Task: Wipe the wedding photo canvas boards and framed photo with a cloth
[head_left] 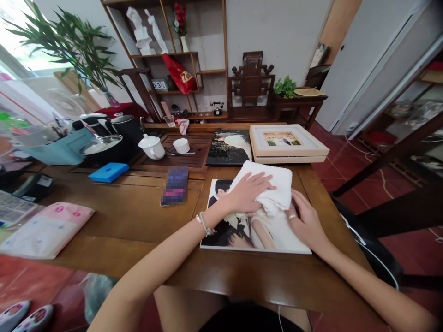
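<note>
My left hand (251,191) lies flat on a folded white cloth (280,177), its fingers stretched out over it. Under the cloth is a large wedding photo panel (242,235) with a white edge, lying flat near the table's front edge; the cloth and my hand hide much of its upper part. At the panel's right side rests my right hand (308,221), its fingers long and apart, touching the panel beside the cloth's right edge. A ring is on one of its fingers.
Behind the panel lie a dark photo album (228,147) and a framed photo on a box (290,143). A pixelated dark booklet (175,184), a blue block (109,172), a white lidded cup (152,146) and a tissue pack (44,228) are to the left on the wooden table (138,212).
</note>
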The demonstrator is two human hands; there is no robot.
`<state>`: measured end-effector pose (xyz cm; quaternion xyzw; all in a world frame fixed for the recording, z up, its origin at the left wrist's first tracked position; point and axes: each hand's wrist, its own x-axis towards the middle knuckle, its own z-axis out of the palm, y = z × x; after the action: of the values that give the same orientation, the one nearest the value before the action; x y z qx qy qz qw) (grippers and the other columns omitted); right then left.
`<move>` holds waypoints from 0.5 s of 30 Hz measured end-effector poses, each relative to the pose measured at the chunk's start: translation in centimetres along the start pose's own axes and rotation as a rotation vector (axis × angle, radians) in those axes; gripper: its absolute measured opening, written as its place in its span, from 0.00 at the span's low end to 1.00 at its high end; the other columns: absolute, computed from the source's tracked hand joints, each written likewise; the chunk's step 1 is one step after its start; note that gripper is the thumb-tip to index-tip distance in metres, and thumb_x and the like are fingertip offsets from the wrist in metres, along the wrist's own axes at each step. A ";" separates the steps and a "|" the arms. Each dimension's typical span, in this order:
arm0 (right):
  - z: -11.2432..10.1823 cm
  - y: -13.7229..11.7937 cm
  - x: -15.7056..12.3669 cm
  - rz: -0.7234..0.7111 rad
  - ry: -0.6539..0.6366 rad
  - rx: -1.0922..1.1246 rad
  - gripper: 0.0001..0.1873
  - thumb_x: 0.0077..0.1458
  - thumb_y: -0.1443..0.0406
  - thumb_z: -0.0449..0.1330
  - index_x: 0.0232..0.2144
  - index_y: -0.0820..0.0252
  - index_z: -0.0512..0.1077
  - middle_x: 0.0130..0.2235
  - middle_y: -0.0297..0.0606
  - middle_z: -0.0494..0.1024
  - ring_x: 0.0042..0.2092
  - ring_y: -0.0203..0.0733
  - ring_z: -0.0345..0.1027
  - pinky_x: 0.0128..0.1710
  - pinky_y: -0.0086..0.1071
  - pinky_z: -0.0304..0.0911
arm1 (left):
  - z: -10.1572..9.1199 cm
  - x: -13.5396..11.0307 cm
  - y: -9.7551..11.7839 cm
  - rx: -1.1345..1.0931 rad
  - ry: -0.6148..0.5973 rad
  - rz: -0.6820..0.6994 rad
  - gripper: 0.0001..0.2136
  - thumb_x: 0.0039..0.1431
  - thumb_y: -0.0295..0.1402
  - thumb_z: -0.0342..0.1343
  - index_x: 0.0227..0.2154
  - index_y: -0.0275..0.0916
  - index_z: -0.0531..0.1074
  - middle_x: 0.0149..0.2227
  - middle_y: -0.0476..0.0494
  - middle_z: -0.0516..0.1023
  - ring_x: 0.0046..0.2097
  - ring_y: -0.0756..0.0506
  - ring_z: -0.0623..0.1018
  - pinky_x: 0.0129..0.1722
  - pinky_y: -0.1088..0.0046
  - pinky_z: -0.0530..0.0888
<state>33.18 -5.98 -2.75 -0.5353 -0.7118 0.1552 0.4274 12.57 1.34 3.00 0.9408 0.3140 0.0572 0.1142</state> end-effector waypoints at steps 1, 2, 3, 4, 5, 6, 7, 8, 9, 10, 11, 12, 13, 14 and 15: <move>0.0 0.1 0.0 -0.004 -0.005 0.010 0.22 0.59 0.66 0.50 0.56 0.59 0.66 0.58 0.50 0.70 0.58 0.53 0.64 0.58 0.52 0.59 | 0.3 -0.5 0.9 0.013 0.013 -0.038 0.31 0.52 0.27 0.54 0.61 0.40 0.60 0.71 0.42 0.50 0.71 0.39 0.47 0.68 0.51 0.44; 0.0 0.2 -0.1 -0.012 -0.009 0.022 0.23 0.58 0.66 0.50 0.56 0.59 0.65 0.58 0.50 0.70 0.59 0.54 0.64 0.58 0.53 0.59 | 0.7 -1.2 2.0 0.020 0.032 -0.083 0.31 0.52 0.28 0.54 0.62 0.40 0.60 0.71 0.41 0.49 0.71 0.38 0.46 0.68 0.49 0.43; -0.1 0.2 -0.1 -0.024 -0.018 0.037 0.25 0.58 0.65 0.51 0.57 0.59 0.65 0.59 0.50 0.69 0.59 0.55 0.63 0.58 0.53 0.59 | 1.1 -2.0 3.3 0.017 0.042 -0.137 0.31 0.52 0.29 0.55 0.62 0.40 0.60 0.71 0.40 0.48 0.71 0.37 0.45 0.67 0.47 0.43; -0.2 0.3 -0.2 -0.040 -0.029 0.052 0.26 0.57 0.65 0.53 0.58 0.58 0.65 0.60 0.50 0.68 0.60 0.56 0.63 0.58 0.53 0.59 | 1.6 -2.9 4.6 0.010 0.073 -0.186 0.32 0.53 0.30 0.55 0.62 0.40 0.59 0.71 0.39 0.47 0.71 0.35 0.44 0.67 0.46 0.42; -0.2 0.4 -0.2 -0.055 -0.039 0.065 0.27 0.56 0.64 0.54 0.58 0.57 0.65 0.61 0.50 0.67 0.61 0.56 0.62 0.58 0.53 0.60 | 2.0 -3.8 5.9 0.004 0.100 -0.212 0.32 0.53 0.32 0.56 0.63 0.41 0.59 0.71 0.38 0.47 0.71 0.34 0.44 0.67 0.44 0.42; -0.3 0.4 -0.3 -0.065 -0.047 0.075 0.27 0.56 0.63 0.56 0.59 0.56 0.65 0.62 0.49 0.66 0.61 0.56 0.61 0.58 0.52 0.60 | 2.5 -4.7 7.1 -0.002 0.111 -0.222 0.33 0.53 0.34 0.57 0.63 0.41 0.58 0.71 0.37 0.46 0.71 0.33 0.43 0.66 0.43 0.42; -0.4 0.4 -0.3 -0.066 -0.050 0.081 0.27 0.56 0.63 0.56 0.59 0.55 0.65 0.62 0.48 0.66 0.62 0.56 0.61 0.59 0.52 0.59 | 2.8 -5.6 8.2 -0.007 0.121 -0.228 0.33 0.53 0.35 0.57 0.63 0.40 0.57 0.71 0.36 0.45 0.71 0.32 0.42 0.66 0.42 0.41; -0.4 0.4 -0.3 -0.060 -0.048 0.081 0.27 0.56 0.63 0.55 0.59 0.55 0.65 0.63 0.48 0.65 0.62 0.55 0.60 0.60 0.52 0.59 | 3.1 -6.5 9.2 -0.013 0.123 -0.230 0.33 0.54 0.35 0.57 0.63 0.40 0.57 0.71 0.35 0.44 0.71 0.31 0.41 0.66 0.41 0.41; -0.4 0.4 -0.3 -0.050 -0.049 0.077 0.26 0.57 0.63 0.54 0.59 0.56 0.66 0.63 0.48 0.66 0.62 0.54 0.60 0.60 0.52 0.58 | 3.3 -7.4 9.9 -0.017 0.120 -0.229 0.34 0.54 0.36 0.57 0.64 0.40 0.56 0.71 0.35 0.43 0.71 0.31 0.41 0.66 0.41 0.41; -0.4 0.4 -0.3 -0.038 -0.056 0.071 0.25 0.58 0.64 0.53 0.58 0.56 0.67 0.62 0.48 0.66 0.62 0.54 0.61 0.61 0.52 0.57 | 3.3 -8.2 10.4 -0.021 0.114 -0.228 0.34 0.53 0.36 0.57 0.64 0.40 0.56 0.71 0.34 0.43 0.71 0.30 0.40 0.66 0.41 0.41; -0.4 0.3 -0.2 -0.028 -0.070 0.063 0.24 0.59 0.65 0.52 0.57 0.57 0.68 0.62 0.47 0.67 0.62 0.53 0.61 0.61 0.52 0.57 | 3.3 -8.8 10.7 -0.023 0.105 -0.226 0.35 0.53 0.36 0.57 0.64 0.40 0.55 0.72 0.35 0.42 0.71 0.30 0.40 0.66 0.41 0.41; -0.4 0.3 -0.2 -0.024 -0.086 0.053 0.22 0.59 0.66 0.51 0.55 0.57 0.70 0.61 0.47 0.68 0.62 0.52 0.61 0.61 0.51 0.58 | 3.2 -9.4 10.8 -0.023 0.095 -0.227 0.35 0.53 0.36 0.57 0.64 0.41 0.55 0.72 0.35 0.42 0.71 0.31 0.40 0.66 0.41 0.41; -0.3 0.2 -0.2 -0.023 -0.096 0.041 0.21 0.60 0.66 0.50 0.54 0.58 0.71 0.61 0.47 0.69 0.62 0.51 0.62 0.61 0.51 0.58 | 3.1 -9.7 10.6 -0.020 0.088 -0.231 0.35 0.53 0.36 0.57 0.64 0.41 0.55 0.72 0.35 0.42 0.71 0.31 0.40 0.66 0.41 0.41; -0.2 0.2 -0.1 -0.026 -0.098 0.027 0.20 0.60 0.66 0.50 0.53 0.58 0.72 0.60 0.47 0.70 0.62 0.51 0.62 0.62 0.51 0.57 | 2.9 -9.9 10.3 -0.015 0.082 -0.239 0.35 0.53 0.35 0.57 0.64 0.42 0.55 0.72 0.36 0.42 0.71 0.31 0.41 0.66 0.41 0.42; -0.1 0.2 -0.1 -0.030 -0.093 0.015 0.20 0.61 0.65 0.50 0.52 0.59 0.72 0.60 0.48 0.71 0.62 0.50 0.62 0.62 0.51 0.57 | 2.7 -9.8 9.7 -0.006 0.077 -0.252 0.35 0.52 0.35 0.57 0.64 0.42 0.55 0.72 0.37 0.42 0.71 0.32 0.41 0.66 0.41 0.42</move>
<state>33.43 -6.02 -2.88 -0.5135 -0.7377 0.1786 0.4002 10.82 -12.60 2.48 0.8907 0.4336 0.0796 0.1111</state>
